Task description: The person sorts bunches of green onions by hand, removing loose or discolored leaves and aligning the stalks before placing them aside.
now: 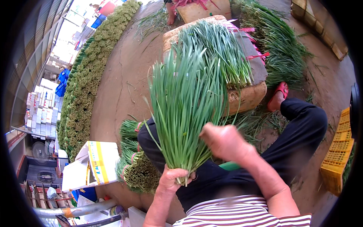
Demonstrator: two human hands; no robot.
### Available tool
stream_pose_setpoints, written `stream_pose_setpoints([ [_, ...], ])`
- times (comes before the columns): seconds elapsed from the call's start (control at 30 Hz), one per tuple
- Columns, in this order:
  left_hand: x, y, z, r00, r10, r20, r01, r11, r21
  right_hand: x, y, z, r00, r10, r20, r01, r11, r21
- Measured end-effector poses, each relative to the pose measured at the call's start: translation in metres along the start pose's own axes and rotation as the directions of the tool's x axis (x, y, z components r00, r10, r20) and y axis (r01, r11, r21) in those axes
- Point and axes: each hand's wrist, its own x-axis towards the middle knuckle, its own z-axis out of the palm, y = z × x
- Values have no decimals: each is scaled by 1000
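Observation:
My left hand is closed round the pale stem ends of a large bunch of garlic chives, whose long green leaves fan out above my lap. Just right of the bunch, my right hand is curled and slightly blurred; what it holds, if anything, I cannot make out. Beyond the bunch, more loose garlic chives lie in a heap on a worn foam box. Pink tie strips hang along the right side of the box top.
Tied bundles stand on the floor beside my left leg, near a white carton. A long row of bundles lines the left. Another chive heap lies at far right. A yellow crate stands right; a person's foot shows at the top.

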Motion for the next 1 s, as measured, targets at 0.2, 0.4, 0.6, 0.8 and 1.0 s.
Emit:
stream_pose_setpoints([
  [0.2,-12,3,-1,993,-47,-110,52,998,42,9,-20,-15,987,-97,-128,103,994,41],
  [0.4,-14,3,6,995,-4,-104,25,979,200,9,-30,45,994,-94,-49,87,989,-119],
  [0.6,-19,2,6,994,46,-98,-20,968,248,7,-22,47,987,-161,-16,153,962,-224],
  [0.8,-25,2,-12,993,-4,-120,30,976,217,-5,-15,18,997,-71,-15,67,976,-205],
  [1.0,-23,-5,-15,994,-39,-105,62,973,222,-3,-25,43,999,-44,-28,42,998,-40],
])
